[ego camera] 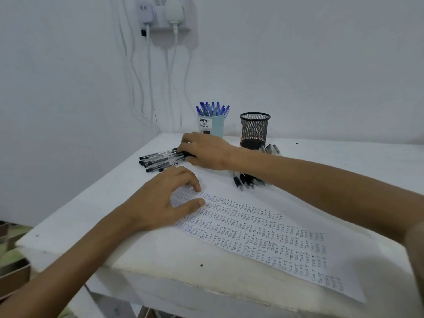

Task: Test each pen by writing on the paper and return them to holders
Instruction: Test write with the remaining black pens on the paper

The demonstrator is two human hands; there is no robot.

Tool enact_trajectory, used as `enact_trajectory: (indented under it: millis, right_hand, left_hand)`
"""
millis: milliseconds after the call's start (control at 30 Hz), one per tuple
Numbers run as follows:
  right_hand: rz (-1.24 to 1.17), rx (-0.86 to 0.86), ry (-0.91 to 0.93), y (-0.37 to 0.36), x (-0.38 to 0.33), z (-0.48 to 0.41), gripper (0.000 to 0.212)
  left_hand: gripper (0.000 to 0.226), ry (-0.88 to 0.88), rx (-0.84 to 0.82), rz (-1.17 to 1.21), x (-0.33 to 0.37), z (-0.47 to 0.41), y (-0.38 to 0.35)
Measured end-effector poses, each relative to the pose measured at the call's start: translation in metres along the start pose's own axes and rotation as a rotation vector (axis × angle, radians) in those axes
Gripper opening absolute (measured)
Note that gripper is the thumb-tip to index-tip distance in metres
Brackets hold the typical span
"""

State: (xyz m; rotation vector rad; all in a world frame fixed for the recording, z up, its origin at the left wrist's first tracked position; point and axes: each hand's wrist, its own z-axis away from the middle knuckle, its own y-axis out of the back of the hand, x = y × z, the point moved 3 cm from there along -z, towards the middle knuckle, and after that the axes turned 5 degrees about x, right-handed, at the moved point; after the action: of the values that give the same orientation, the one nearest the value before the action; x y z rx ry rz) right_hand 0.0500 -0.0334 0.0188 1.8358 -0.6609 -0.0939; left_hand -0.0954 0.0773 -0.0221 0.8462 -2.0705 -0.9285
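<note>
— Pens first: where do they lie?
— Black pens (158, 160) sit in a loose pile at the far left of the white table (344, 161), caps pointing left. A second cluster of black pens (246, 180) lies under the right forearm, with a few more beside the mesh cup.
— And the hands?
— The right hand (204, 151) reaches across and rests on the near end of the left pile, fingers curled over the barrels; whether it has pinched one pen, I cannot tell. The left hand (165, 198) presses flat on the top left of the paper (263, 235), fingers spread, gripping nothing.
— What of the paper?
— It lies slantwise on the table, filled with rows of the word TEST.
— The holders?
— At the back edge. A pale blue holder (214, 127) marked DIY is packed with blue pens (213, 109). Just right of it stands a black mesh cup (254, 129), which looks empty.
— Behind them?
— White wall, with chargers (160, 12) plugged in and cables hanging down.
</note>
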Motion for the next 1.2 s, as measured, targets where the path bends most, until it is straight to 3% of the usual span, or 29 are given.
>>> enact_trajectory:
  millis: [133, 267, 467, 533, 633, 700, 800, 933, 1100, 1200]
  right_hand:
    - [0.011, 0.021, 0.057, -0.006, -0.004, -0.005, 0.025]
    - [-0.088, 0.035, -0.031, -0.003, 0.003, -0.002, 0.011]
    - [-0.229, 0.11, -0.093, 0.011, 0.02, 0.033, 0.012]
    - [-0.248, 0.146, -0.13, 0.017, 0.022, 0.045, 0.022]
    - [-0.278, 0.182, -0.281, 0.027, 0.025, 0.061, 0.062]
    - [-0.349, 0.187, -0.402, 0.033, 0.028, 0.071, 0.07]
    - [-0.461, 0.214, -0.51, 0.042, 0.03, 0.088, 0.064]
    - [-0.598, 0.294, -0.482, 0.06, 0.022, 0.109, 0.058]
    - [-0.476, 0.352, -0.398, 0.067, 0.017, 0.147, 0.042]
    - [-0.464, 0.476, -0.488, 0.064, 0.017, 0.171, 0.042]
  left_hand:
    - [0.033, 0.0, 0.005, 0.0, -0.001, 0.0, -0.001]
    - [0.031, -0.003, -0.005, -0.002, -0.003, 0.0, -0.002]
    - [0.028, -0.019, -0.009, -0.012, -0.004, 0.0, -0.003]
    - [0.029, -0.022, -0.007, -0.017, -0.004, 0.0, -0.003]
    - [0.029, -0.033, -0.004, -0.023, -0.005, 0.0, -0.004]
    - [0.029, -0.033, -0.004, -0.017, -0.005, 0.0, -0.004]
    - [0.027, -0.043, 0.0, -0.015, -0.005, 0.001, -0.005]
    - [0.028, -0.05, 0.002, -0.018, -0.005, 0.001, -0.004]
    - [0.036, -0.029, -0.014, -0.016, -0.004, 0.001, -0.003]
    - [0.041, -0.02, -0.034, -0.014, -0.002, 0.001, -0.002]
